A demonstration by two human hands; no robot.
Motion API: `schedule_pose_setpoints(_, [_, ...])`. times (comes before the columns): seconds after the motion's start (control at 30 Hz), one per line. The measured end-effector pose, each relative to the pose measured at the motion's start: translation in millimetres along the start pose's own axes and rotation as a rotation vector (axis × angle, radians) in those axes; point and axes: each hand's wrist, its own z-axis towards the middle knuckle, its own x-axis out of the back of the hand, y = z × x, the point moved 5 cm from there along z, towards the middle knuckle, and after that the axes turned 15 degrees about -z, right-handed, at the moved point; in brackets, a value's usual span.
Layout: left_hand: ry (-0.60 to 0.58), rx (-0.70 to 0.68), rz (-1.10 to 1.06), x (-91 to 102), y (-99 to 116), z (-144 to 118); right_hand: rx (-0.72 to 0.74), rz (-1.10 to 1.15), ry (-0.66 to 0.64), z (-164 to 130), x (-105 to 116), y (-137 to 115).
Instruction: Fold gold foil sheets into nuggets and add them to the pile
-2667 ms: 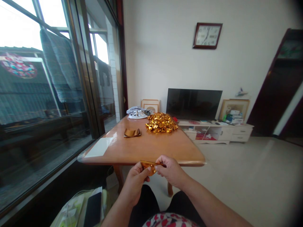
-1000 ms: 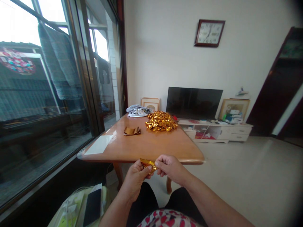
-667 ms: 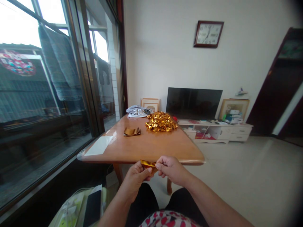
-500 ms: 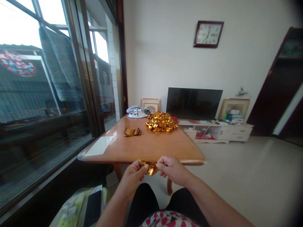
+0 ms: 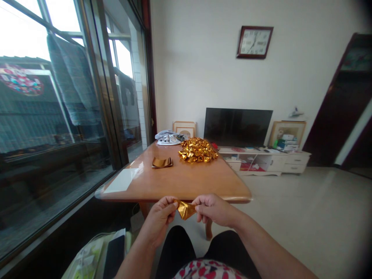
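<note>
Lying at lower left is a black smartphone (image 5: 114, 251); right of it, a white sheet (image 5: 121, 181) lies flat on the wooden table (image 5: 188, 181). The left hand (image 5: 161, 215) has thumb and fingers closed on the left tip of a folded gold foil piece (image 5: 186, 210), held just before the table's near edge. Beyond sits a stack of brownish-gold sheets (image 5: 162, 162), perhaps the same foil; blur leaves that unsure. The piece should be feather-light, thin and slick, easily creased or torn, best taken by its outer tips in a light pinch. Past it on the table is a heap of folded gold pieces (image 5: 198, 150), and the right hand (image 5: 213, 211) pinches the piece's right tip, remaining fingers curled in.
</note>
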Motion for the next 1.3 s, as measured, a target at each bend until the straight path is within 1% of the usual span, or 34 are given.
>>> schedule_pose_setpoints(0.1, [0.018,-0.01,-0.001,0.4,3,-1,-0.006,-0.062,0.008,0,3,2])
schedule_pose_setpoints(0.2, [0.018,0.011,-0.023,-1.1,4,-2,0.009,-0.087,0.003,0,5,1])
schedule_pose_setpoints(0.3, [0.009,0.037,-0.06,-2.8,5,-3,0.016,-0.052,-0.036,0,3,1])
schedule_pose_setpoints(0.43, [0.003,0.053,-0.099,-3.3,5,-2,0.007,-0.003,-0.052,1,1,5])
schedule_pose_setpoints(0.57, [0.039,0.05,-0.16,-2.1,5,-2,0.021,0.055,-0.068,4,-1,10])
schedule_pose_setpoints(0.63, [0.067,0.042,-0.206,-1.6,6,-2,0.015,0.064,-0.028,6,0,12])
schedule_pose_setpoints(0.7, [0.095,0.02,-0.253,-1.1,6,-2,-0.01,0.062,0.076,8,3,13])
schedule_pose_setpoints(0.8, [0.133,-0.034,-0.293,0.1,7,-1,-0.034,0.03,0.27,9,9,15])
schedule_pose_setpoints(0.9, [0.153,-0.08,-0.293,0.5,6,0,-0.016,-0.024,0.374,11,9,17])
schedule_pose_setpoints(1.1, [0.165,-0.128,-0.291,-2.6,6,0,-0.009,-0.093,0.486,19,3,25])
schedule_pose_setpoints(1.3, [0.158,-0.129,-0.299,-6.6,6,-2,-0.034,0.046,0.467,20,-3,24])
